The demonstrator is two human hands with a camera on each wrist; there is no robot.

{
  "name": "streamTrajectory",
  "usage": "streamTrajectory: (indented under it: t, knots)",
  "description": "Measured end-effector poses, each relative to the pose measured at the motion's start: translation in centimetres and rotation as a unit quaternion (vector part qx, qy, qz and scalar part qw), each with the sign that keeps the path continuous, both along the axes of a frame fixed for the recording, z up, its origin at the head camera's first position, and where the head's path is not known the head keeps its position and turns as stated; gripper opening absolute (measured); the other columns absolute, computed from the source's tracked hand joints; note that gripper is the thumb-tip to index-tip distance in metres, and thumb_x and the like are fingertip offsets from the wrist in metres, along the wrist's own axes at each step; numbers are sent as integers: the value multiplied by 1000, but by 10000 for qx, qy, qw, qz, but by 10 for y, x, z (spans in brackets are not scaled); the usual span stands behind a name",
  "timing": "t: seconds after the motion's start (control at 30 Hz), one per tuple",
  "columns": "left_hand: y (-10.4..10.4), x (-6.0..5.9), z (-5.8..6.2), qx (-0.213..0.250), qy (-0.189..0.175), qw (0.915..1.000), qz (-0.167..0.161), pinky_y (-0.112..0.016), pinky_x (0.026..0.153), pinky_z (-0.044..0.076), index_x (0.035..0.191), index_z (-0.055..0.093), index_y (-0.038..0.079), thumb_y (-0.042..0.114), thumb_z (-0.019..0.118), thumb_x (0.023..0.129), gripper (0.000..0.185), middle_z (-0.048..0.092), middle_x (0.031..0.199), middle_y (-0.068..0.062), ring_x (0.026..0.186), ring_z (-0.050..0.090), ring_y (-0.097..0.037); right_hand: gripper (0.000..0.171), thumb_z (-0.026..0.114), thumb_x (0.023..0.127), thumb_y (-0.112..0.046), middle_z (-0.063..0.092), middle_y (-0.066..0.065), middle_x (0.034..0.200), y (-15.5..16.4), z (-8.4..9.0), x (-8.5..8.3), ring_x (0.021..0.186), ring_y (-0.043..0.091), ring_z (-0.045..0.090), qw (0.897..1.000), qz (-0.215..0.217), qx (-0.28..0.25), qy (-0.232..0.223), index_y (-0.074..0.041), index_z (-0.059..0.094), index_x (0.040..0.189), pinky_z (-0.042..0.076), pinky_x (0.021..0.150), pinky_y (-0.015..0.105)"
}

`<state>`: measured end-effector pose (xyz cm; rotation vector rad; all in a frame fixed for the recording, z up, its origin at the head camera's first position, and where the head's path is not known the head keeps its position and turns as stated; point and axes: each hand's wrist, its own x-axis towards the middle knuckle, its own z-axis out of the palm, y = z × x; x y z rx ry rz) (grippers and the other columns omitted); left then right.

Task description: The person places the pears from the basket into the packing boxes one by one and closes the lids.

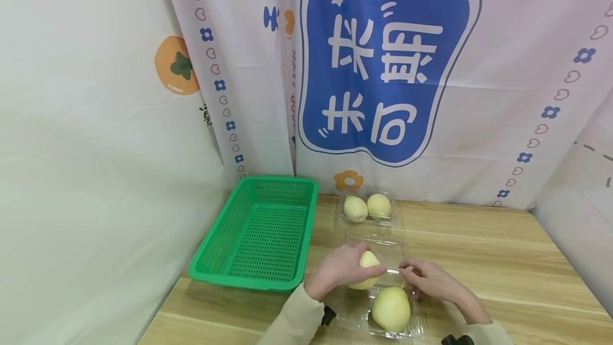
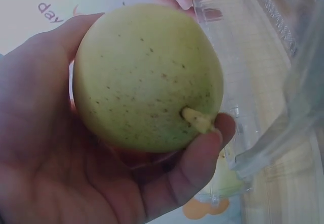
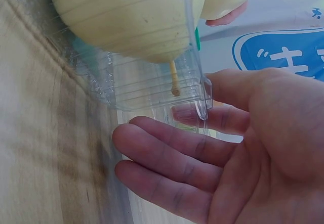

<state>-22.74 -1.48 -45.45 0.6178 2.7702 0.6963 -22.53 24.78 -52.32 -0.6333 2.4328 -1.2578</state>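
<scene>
My left hand holds a round yellow-green pear with brown specks; its fingers and thumb curl round the fruit, and the short stem shows near a fingertip. This pear is over the left part of an open clear plastic clamshell box. Another pear lies in the box's right side, its stem toward my right hand. That hand pinches the box rim between thumb and index finger, the other fingers stretched out below the rim in the right wrist view.
An open-weave green plastic basket stands at left on the wooden table. Against the back curtain is a second clear box holding two pears. The first box's raised lid reaches toward it.
</scene>
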Motion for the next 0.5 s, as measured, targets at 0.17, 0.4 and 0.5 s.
streamTrajectory:
  t: [0.17,0.4,0.5]
  knots:
    - [3,3,-4,-89,16,9999,123,-27,54,41,115,59,28,73,58,81,56,56,98,0,71,51,-10,38,49,104,-29,65,5,75,0,0,0,61,13,64,10000,5,-45,-43,5,56,121,57,56,37]
    - [8,8,-11,-228,110,9996,95,-26,52,41,110,59,30,76,58,80,55,51,109,-7,67,50,-10,37,49,104,-30,65,4,75,0,2,0,61,14,64,10000,-40,7,-9,2,57,121,56,56,35]
    - [8,9,-13,-380,228,9990,48,-26,52,40,110,59,29,76,56,80,56,52,110,-8,69,50,-11,38,48,104,-30,65,5,76,-1,2,0,62,13,64,10000,-19,15,-14,3,56,121,57,56,35]
